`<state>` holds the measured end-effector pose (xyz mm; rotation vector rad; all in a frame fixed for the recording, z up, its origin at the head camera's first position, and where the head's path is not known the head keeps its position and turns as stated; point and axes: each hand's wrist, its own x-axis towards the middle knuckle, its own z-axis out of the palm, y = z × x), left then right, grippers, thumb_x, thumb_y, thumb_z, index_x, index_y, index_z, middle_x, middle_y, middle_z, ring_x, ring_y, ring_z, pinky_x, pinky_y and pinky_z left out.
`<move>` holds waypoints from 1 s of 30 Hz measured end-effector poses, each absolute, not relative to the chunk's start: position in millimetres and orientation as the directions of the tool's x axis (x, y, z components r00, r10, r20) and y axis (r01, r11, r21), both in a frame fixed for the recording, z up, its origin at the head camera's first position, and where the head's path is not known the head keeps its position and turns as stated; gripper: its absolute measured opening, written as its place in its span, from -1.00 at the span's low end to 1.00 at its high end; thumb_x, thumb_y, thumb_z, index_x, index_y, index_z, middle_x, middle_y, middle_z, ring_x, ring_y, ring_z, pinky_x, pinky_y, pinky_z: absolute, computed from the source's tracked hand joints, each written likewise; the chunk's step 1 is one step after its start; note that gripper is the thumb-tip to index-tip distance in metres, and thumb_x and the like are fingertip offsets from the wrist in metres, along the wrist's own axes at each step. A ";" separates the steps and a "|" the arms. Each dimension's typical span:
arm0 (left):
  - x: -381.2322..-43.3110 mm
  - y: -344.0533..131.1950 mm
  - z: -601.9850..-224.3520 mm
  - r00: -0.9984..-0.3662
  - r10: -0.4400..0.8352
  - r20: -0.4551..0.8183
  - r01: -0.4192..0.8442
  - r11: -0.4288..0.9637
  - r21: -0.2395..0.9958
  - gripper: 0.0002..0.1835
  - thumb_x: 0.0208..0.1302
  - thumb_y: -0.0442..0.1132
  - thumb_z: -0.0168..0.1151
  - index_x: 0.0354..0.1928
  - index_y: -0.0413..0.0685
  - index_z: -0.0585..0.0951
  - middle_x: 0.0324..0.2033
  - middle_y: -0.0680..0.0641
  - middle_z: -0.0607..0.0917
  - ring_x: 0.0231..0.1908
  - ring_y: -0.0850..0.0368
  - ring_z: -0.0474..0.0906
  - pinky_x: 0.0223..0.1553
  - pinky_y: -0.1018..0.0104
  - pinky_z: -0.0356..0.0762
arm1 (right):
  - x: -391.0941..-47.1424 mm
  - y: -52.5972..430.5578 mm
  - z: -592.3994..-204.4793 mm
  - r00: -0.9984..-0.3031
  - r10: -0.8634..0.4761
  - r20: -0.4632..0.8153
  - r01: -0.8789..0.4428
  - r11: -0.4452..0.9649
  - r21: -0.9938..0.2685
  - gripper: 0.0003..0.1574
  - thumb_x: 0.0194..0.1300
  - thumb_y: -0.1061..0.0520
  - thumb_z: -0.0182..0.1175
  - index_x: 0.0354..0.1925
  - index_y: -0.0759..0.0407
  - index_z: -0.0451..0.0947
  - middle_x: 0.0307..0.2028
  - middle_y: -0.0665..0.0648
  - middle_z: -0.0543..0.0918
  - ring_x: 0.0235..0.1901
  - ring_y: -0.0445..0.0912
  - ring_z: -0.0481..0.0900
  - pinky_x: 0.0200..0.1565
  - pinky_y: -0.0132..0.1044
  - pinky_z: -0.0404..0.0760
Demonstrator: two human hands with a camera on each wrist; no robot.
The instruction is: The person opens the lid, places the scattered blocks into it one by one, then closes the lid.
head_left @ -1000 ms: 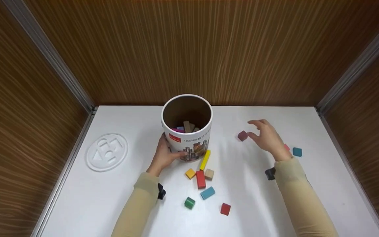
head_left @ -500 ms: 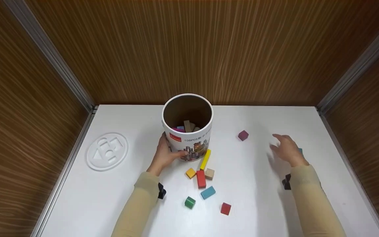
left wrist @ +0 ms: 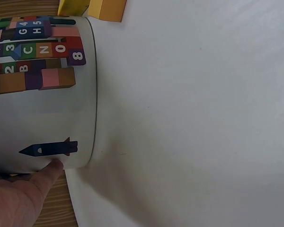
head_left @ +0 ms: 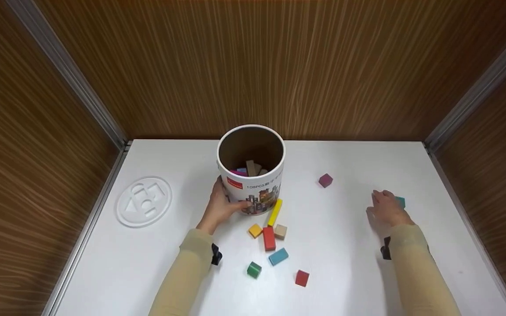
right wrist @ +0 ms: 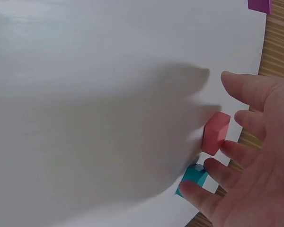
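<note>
A white cardboard tub with printed blocks on its wall stands open at mid-table, several blocks inside. My left hand grips its lower left side; the left wrist view shows a fingertip pressed against the tub. Far right, my right hand hovers low with spread, empty fingers. In the right wrist view its fingertips almost touch a pink block and a teal block. The teal block peeks out beside the hand. A purple cube lies apart to its left.
Below the tub lie a long yellow block, orange cube, red block, tan cube, blue block, green cube and red cube. A white shape-sorter lid lies left. Wooden walls enclose the table.
My right hand left the purple cube and moved right and toward me, down over the pink and teal blocks. The left hand and tub stayed put.
</note>
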<state>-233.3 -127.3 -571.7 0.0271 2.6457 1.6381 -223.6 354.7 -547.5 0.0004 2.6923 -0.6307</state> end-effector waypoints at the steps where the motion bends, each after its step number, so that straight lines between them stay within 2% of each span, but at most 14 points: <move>1: -233.1 -127.2 -571.3 -0.999 0.030 -0.018 -0.003 0.444 0.896 0.41 -0.24 0.13 0.65 0.54 -0.04 -0.11 0.48 -0.10 0.10 0.45 0.01 0.02 0.44 0.11 0.02 | -223.2 354.7 -546.9 -0.927 -0.067 -0.369 0.111 0.890 -0.443 -0.21 0.49 0.13 -0.05 0.43 0.56 -0.09 0.36 0.68 -0.16 0.33 0.56 -0.14 0.27 0.44 0.02; 5: -233.6 -127.1 -571.1 -0.999 0.027 -0.030 -0.015 0.444 0.896 0.41 -0.23 0.11 0.65 0.54 -0.04 -0.12 0.48 -0.11 0.09 0.46 -0.01 0.01 0.44 0.09 0.02 | -221.7 354.4 -546.3 -0.938 -0.032 -0.345 0.138 0.878 -0.458 -0.26 0.45 0.16 -0.05 0.40 0.57 0.00 0.30 0.69 -0.07 0.26 0.57 0.05 0.23 0.44 0.16; 8: -234.1 -127.0 -571.6 -0.999 0.024 -0.034 -0.020 0.448 0.894 0.40 -0.22 0.08 0.66 0.54 -0.06 -0.12 0.48 -0.12 0.10 0.45 -0.01 0.01 0.44 0.11 0.02 | -220.4 354.2 -547.6 -0.955 -0.040 -0.295 0.105 0.883 -0.457 -0.40 0.40 0.23 -0.03 0.29 0.57 0.22 0.19 0.67 0.09 0.12 0.51 0.27 0.15 0.39 0.34; 11: -234.1 -126.8 -571.5 -0.999 0.027 -0.026 -0.011 0.443 0.897 0.38 -0.21 0.05 0.66 0.53 -0.09 -0.10 0.46 -0.13 0.13 0.45 0.00 0.04 0.44 0.12 0.02 | -219.3 354.2 -549.3 -0.964 -0.050 -0.262 0.078 0.885 -0.458 -0.51 0.35 0.31 -0.01 0.18 0.56 0.34 0.09 0.63 0.19 0.00 0.42 0.38 0.05 0.33 0.45; 16: -234.0 -126.4 -570.7 -0.999 0.036 -0.019 -0.002 0.436 0.900 0.36 -0.19 0.06 0.65 0.53 -0.06 -0.10 0.46 -0.10 0.13 0.44 0.03 0.05 0.43 0.12 0.05 | -219.7 354.0 -552.9 -0.974 -0.048 -0.219 0.059 0.888 -0.457 -0.58 0.35 0.37 -0.03 0.13 0.58 0.40 -0.03 0.55 0.32 -0.09 0.31 0.44 0.00 0.23 0.52; 20: -234.0 -126.5 -570.3 -0.999 0.040 -0.021 -0.001 0.444 0.896 0.37 -0.19 0.10 0.64 0.53 -0.04 -0.11 0.47 -0.08 0.11 0.45 0.04 0.03 0.43 0.12 0.06 | -220.3 352.9 -554.1 -0.977 -0.040 -0.208 0.059 0.893 -0.447 -0.64 0.35 0.37 -0.02 0.06 0.55 0.46 -0.15 0.45 0.41 -0.19 0.23 0.46 -0.11 0.12 0.57; 26: -234.1 -127.3 -570.2 -0.999 0.047 -0.016 0.007 0.450 0.893 0.38 -0.21 0.13 0.64 0.53 -0.04 -0.11 0.46 -0.08 0.12 0.45 0.05 0.03 0.44 0.14 0.04 | -221.8 351.9 -553.0 -0.977 -0.032 -0.209 0.066 0.894 -0.443 -0.74 0.33 0.35 0.05 -0.06 0.51 0.50 -0.27 0.34 0.43 -0.29 0.14 0.44 -0.24 -0.02 0.55; 30: -234.4 -128.2 -570.0 -0.999 0.053 -0.002 0.022 0.449 0.893 0.38 -0.23 0.12 0.65 0.53 -0.01 -0.09 0.45 -0.05 0.15 0.44 0.08 0.05 0.44 0.16 0.03 | -222.9 349.3 -550.6 -0.978 -0.033 -0.204 0.063 0.890 -0.451 -0.68 0.34 0.32 0.08 -0.01 0.54 0.47 -0.27 0.35 0.46 -0.29 0.15 0.47 -0.23 0.00 0.56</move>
